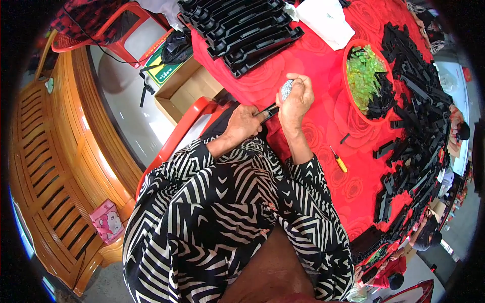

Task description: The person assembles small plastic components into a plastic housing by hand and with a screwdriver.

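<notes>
My left hand point(245, 122) is closed round a slim black plastic part point(270, 111), held low over my lap beside the table edge. My right hand point(297, 103) is just to the right of it, fingers wrapped round a rounded, speckled grey-white object point(287, 90) whose kind I cannot make out. The far end of the black part reaches the right hand; whether the speckled object touches it is hidden. A small screwdriver point(341, 164) with a yellow handle lies on the red tablecloth point(313, 65), to the right of my right forearm.
A red bowl point(346, 81) holds yellow-green translucent pieces and black parts. Loose black parts point(414, 101) spread along the table's right side. Stacked black mouldings point(242, 30) and white paper point(327, 22) lie at the far side. A wooden bench point(55, 166) stands at left; other people work at lower right.
</notes>
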The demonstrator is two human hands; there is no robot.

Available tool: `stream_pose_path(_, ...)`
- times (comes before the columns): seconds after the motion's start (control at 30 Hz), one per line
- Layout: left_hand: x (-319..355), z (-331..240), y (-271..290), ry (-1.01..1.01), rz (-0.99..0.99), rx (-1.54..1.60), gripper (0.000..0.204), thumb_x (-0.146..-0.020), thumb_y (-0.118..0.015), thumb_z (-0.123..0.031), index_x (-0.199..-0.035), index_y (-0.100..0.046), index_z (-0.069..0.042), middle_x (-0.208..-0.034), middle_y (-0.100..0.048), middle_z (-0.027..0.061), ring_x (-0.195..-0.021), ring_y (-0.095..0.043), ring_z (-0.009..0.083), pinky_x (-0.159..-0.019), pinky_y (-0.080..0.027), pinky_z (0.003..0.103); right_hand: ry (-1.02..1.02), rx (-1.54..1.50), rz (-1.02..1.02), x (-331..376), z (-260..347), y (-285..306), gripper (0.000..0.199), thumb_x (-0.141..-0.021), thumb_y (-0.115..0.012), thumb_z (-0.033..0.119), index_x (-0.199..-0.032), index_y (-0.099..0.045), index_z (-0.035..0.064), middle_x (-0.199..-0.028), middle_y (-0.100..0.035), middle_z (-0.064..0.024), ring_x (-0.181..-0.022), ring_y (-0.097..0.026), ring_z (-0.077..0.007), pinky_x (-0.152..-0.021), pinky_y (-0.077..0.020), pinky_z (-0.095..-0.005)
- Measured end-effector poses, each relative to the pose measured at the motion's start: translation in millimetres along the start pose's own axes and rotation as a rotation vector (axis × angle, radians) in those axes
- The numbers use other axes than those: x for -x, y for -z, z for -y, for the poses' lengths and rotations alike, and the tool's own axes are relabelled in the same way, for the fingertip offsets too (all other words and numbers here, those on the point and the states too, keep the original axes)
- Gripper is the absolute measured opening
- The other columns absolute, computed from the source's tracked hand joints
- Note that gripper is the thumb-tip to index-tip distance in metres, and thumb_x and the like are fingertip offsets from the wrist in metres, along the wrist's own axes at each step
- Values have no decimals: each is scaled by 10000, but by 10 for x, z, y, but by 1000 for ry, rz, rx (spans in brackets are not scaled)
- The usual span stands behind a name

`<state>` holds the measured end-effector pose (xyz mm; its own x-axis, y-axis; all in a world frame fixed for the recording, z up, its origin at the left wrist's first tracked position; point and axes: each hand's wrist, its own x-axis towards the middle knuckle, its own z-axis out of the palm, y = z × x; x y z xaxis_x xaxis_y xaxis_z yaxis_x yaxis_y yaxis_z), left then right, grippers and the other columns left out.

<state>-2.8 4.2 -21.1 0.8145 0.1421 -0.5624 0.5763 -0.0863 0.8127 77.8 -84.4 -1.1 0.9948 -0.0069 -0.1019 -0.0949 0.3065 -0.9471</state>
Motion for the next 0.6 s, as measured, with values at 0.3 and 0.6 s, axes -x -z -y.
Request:
stream_pose_path(0.3,-62,166,-22,-30,-19,-83,281,-822,-590,-235,-689,-594,13,-523,-572,100,-436,-554,163,-471,-440,310,-85,96,-31,-77,-81,-35,201,-873,-336,103,-830,-512,16,-609,-463,-48,-396,-428,-127,-341,-357,-257)
stream_pose_path(0.6,-52,49,-65,-20,8,-75,275,-830,-581,-231,-699,-590,10,-537,-584,92,-450,-566,158,-481,-448,316,71,438,3,-312,-332,130,201,-829,-373,92,-811,-545,-11,-657,-539,-110,-628,-541,-210,-610,-425,-323)
